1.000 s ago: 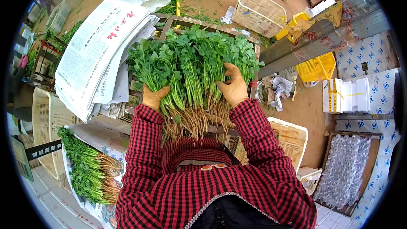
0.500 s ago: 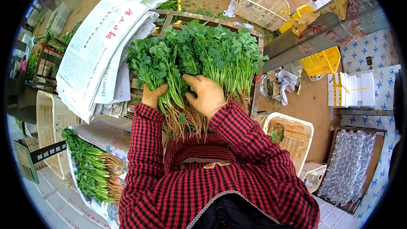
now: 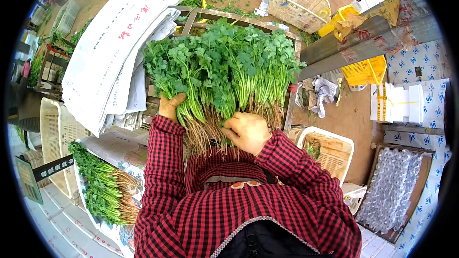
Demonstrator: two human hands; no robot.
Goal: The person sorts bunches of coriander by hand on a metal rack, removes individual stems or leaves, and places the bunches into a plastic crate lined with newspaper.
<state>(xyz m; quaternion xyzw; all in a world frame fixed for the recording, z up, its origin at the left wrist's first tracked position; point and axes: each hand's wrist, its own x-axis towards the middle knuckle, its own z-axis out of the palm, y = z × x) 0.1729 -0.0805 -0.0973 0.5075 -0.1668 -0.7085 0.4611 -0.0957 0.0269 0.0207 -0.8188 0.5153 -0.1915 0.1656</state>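
Observation:
A thick row of leafy greens, with lobed leaves, pale stems and stringy brown roots, lies on a slatted frame before me. The leaves point away from me and the roots toward my body. My left hand is wrapped round the left edge of the row, thumb on the stems, its other fingers hidden beneath. Lower, at the stem bases and roots, my right hand is closed with thumb and forefinger pressed together. A bit of green shows at its fingertips.
Stacked newspapers rise left of the greens. More rooted greens lie at lower left beside a cream crate. Another cream crate stands by my right elbow. A metal beam crosses the upper right.
My right hand has moved from the middle of the stems toward me and slightly right, down to the roots, and its fingers have drawn together. My left hand has barely moved.

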